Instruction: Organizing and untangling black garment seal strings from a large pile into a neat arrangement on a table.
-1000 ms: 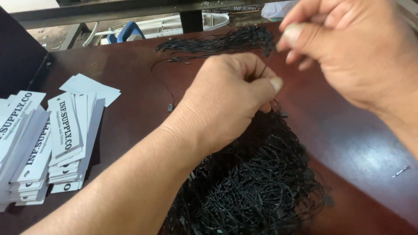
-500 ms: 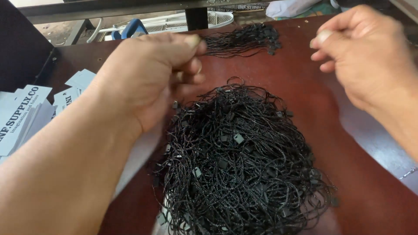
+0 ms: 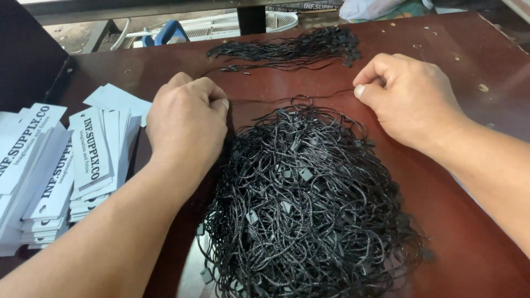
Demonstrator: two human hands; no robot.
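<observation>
One brown table point(image 3: 452, 44) fills the view, and everything here is told from the big string pile point(image 3: 309, 204) in its middle. There are two string heaps: the big tangled black pile, and a smaller, flatter bunch point(image 3: 287, 51) behind it. Left of the pile stand about four stacks of white paper tags point(image 3: 61, 165), too many tags to count. Two hands are here. The left hand point(image 3: 187, 118) rests at the pile's back left edge, and the right hand point(image 3: 408, 96) at its back right edge. Each hand is curled shut and pinches one end of a single thin black string point(image 3: 298, 99), which runs between them just behind the pile. Half a second ago the left hand was up above the pile and the right hand was lifted off to the side; now both have come down onto the table and moved apart. The pile now shows whole between them. No box or tray is in view.
</observation>
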